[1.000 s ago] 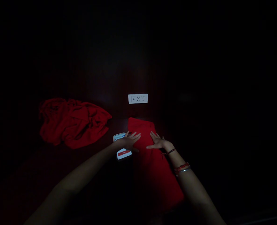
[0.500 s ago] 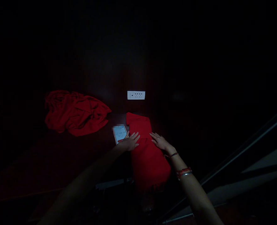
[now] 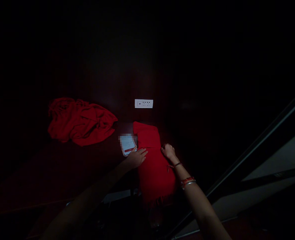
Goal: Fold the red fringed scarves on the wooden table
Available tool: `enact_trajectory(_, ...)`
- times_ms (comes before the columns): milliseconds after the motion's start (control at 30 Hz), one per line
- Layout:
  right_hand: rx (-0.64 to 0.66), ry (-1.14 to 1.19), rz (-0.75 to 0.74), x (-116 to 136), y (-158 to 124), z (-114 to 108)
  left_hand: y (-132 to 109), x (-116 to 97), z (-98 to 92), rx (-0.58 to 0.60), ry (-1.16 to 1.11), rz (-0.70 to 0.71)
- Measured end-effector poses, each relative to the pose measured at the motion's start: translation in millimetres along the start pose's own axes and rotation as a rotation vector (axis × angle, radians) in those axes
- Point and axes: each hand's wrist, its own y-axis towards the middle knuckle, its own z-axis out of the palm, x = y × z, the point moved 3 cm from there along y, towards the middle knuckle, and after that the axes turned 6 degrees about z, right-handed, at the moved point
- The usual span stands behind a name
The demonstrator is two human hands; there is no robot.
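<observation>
A long red scarf (image 3: 156, 170) with a fringed near end lies on the dark table, its far part folded over on itself. My left hand (image 3: 136, 158) rests on the scarf's left edge with fingers stretched out, the thumb side close to a lit phone (image 3: 128, 143). At the scarf's right edge my right hand (image 3: 169, 151) is closed, its curled fingertips at the cloth's border near the fold line. What lies under those fingertips is partly hidden. The scarf's near end reaches the table's front edge.
A second red cloth (image 3: 82, 123), crumpled and fringed, lies to the left on the dark table (image 3: 62, 173). A white socket panel (image 3: 143, 103) is set in the wall behind. A pale slanted frame (image 3: 257, 143) stands at the right. The surroundings are very dark.
My right hand has gone from flat on the scarf to curled at its right edge. My left hand has slid slightly left and down, still spread. The view has shifted a little.
</observation>
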Motion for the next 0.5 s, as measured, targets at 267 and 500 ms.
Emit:
enact_trajectory(267, -0.069, 0.020, -0.028, 4.7, -10.7, -8.2, -4.1, -7.0, -10.2, -0.087, 0.048, -0.074)
enact_trajectory(500, -0.219, 0.004, -0.436, 28.8, -34.9, -5.1, 4.5, -0.2, -12.3, -0.039, 0.077, -0.231)
